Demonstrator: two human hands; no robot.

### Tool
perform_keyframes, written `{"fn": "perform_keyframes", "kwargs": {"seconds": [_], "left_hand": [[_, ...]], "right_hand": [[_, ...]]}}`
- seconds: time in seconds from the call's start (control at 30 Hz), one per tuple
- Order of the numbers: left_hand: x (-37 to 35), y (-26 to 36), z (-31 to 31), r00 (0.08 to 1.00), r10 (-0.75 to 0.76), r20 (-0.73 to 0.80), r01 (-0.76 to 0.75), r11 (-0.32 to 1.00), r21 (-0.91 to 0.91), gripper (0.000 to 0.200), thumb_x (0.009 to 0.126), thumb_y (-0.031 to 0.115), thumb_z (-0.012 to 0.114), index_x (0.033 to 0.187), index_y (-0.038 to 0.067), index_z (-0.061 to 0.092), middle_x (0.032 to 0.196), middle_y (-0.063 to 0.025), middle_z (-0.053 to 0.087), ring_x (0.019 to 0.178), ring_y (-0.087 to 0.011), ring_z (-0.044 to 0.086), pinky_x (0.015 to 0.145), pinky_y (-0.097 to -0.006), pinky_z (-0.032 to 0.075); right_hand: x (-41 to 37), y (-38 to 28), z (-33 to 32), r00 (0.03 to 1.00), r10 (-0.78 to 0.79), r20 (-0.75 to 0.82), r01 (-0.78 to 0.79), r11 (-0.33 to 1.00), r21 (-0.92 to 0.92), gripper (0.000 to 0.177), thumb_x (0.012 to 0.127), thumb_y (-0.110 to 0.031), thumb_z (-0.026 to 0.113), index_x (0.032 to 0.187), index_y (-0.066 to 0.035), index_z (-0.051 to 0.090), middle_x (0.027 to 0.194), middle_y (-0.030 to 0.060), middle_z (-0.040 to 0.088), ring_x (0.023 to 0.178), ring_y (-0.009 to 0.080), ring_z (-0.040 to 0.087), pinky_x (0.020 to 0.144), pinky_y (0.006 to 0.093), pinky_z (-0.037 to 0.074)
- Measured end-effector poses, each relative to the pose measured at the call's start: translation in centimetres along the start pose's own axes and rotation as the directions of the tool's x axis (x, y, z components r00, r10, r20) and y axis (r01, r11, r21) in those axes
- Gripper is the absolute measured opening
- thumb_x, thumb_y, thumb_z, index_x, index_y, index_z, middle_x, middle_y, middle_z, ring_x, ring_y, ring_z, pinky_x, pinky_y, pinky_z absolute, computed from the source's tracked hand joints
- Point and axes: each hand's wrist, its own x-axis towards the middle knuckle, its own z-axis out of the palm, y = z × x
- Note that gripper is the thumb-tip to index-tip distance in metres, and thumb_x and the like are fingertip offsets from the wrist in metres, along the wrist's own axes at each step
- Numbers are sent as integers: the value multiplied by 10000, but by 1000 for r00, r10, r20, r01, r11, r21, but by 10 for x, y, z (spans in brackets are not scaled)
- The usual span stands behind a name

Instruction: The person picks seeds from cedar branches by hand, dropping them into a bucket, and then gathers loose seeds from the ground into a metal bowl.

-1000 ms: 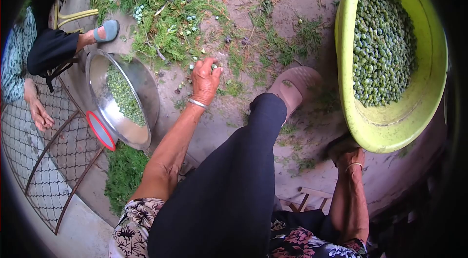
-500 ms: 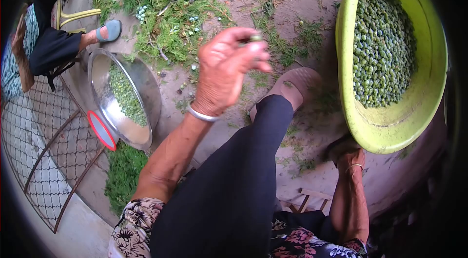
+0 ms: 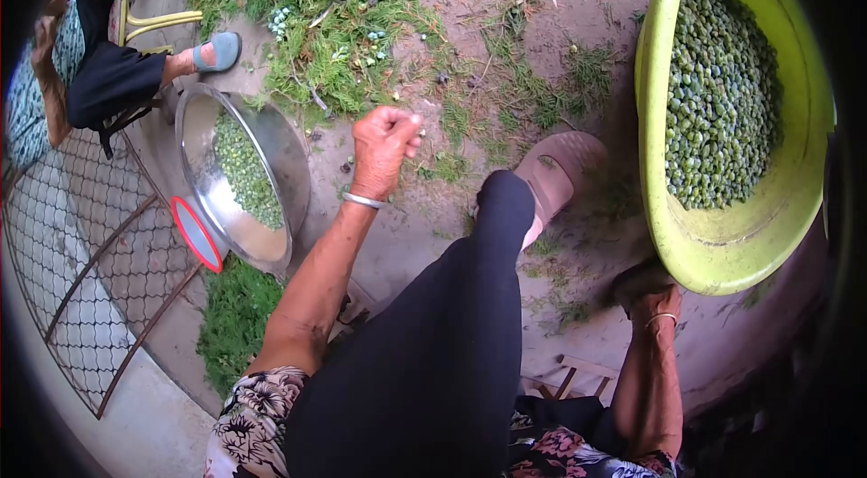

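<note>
Left hand (image 3: 384, 148) curls shut, contents hidden, over littered ground (image 3: 542, 36); right hand (image 3: 652, 302) meets green basin (image 3: 652, 171) underside, grip unclear.

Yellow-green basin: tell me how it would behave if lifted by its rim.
The basin probably feels heavy: small green seeds fill most of it. It stands tilted, right hand at its low rim, so the round seeds would likely roll toward that side. Its thin plastic-looking wall may flex.

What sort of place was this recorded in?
Probably an outdoor rural yard: bare dirt ground strewn with green cuttings, a yellow-green basin full of small green seeds, and a metal bowl holding more.
</note>
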Motion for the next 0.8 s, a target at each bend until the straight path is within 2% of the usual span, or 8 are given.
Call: {"fn": "perform_keyframes", "kwargs": {"seconds": [0.13,0.2,0.27,0.3,0.37,0.43,0.57,0.8], "left_hand": [[25,-51,-42,954,113,-278,-50,974,222,101,786,66,661,803,-13,600,670,-25,595,520,-72,539,456,-214,430],[37,-70,-52,947,132,-292,-53,963,264,96,783,68,662,801,-9,607,680,-27,602,513,-78,540,460,-228,435],[47,-89,-63,920,308,-243,-127,819,559,105,779,58,663,785,-5,579,664,-48,593,495,-98,548,430,-238,429],[44,-84,-62,919,309,-243,-128,819,559,105,779,58,663,785,-5,579,664,-48,593,495,-98,548,430,-238,429],[31,-67,-58,966,13,-257,84,928,364,143,794,50,653,839,8,524,650,-33,552,441,-81,503,373,-206,407],[27,-63,-57,958,-23,-285,127,928,351,152,792,41,650,840,10,510,651,-39,547,449,-87,513,375,-214,416],[23,-73,-55,907,22,-421,58,983,176,155,757,16,650,796,-13,502,645,-81,555,468,-126,555,379,-264,413],[18,-74,-34,932,344,-113,-228,801,554,116,757,11,615,823,1,521,641,-54,560,441,-111,511,412,-259,425]], "right_hand": [[36,76,53,993,-26,-113,20,998,-53,331,736,-118,481,1054,-76,565,1001,258,582,933,464,531,807,502,440],[45,96,62,994,-37,-98,32,998,-57,347,734,-116,475,1070,-82,557,1006,258,579,943,465,527,810,504,439],[48,98,63,995,-47,-82,43,998,-55,363,732,-113,469,1085,-88,549,1010,258,577,953,466,523,813,506,438],[47,95,58,998,-45,-35,42,996,-74,371,730,-114,474,1094,-92,543,1008,256,576,954,464,523,816,503,437],[39,77,44,999,-41,12,41,995,-94,380,727,-115,478,1103,-96,537,1005,255,576,955,462,522,820,501,436],[23,45,30,999,2,-54,-6,997,-78,387,711,-198,528,1024,27,564,1005,279,598,985,449,549,840,451,458],[25,53,35,990,-72,-122,61,994,-89,384,703,-194,528,1012,33,561,982,277,601,962,453,552,833,452,460],[12,27,18,998,-27,-55,23,998,-58,397,711,-180,517,1033,49,549,996,280,593,972,450,549,846,451,457]]}}
